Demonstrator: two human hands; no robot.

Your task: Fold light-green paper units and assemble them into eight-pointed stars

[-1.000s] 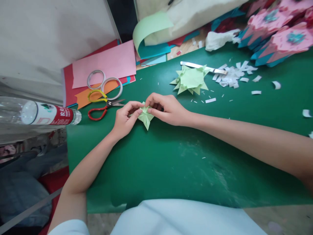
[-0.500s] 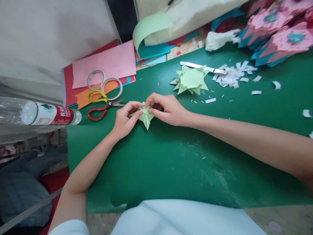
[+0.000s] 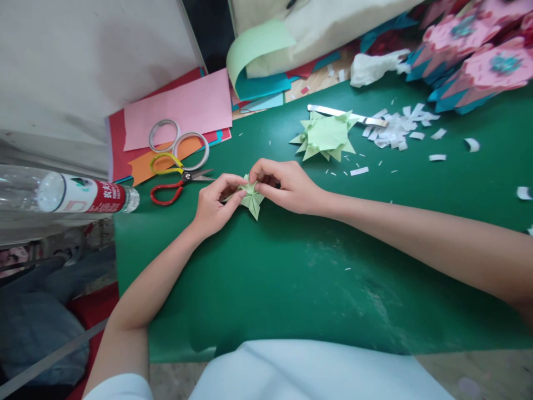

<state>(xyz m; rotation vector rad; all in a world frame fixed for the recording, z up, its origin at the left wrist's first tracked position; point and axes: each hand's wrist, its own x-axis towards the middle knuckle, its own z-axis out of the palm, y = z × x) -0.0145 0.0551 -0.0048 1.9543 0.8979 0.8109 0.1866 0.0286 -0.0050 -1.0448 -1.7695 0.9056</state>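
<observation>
A big green table (image 3: 258, 289) filled the middle. Over its left side, the left hand (image 3: 214, 205) and right hand (image 3: 289, 187) were close together. Far and right of them lay a spiky green paper shape (image 3: 327, 136) that looked all put together. Both hands pinched a smaller folded green paper (image 3: 254, 205) between them. It had folds and points, but its far edge seemed not yet done. White paper bits (image 3: 393, 130) lay far right.

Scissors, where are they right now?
In the head view, the scissors lie left of centre on the green tabletop, just left of the left hand, one handle overlapping the orange paper.
</observation>
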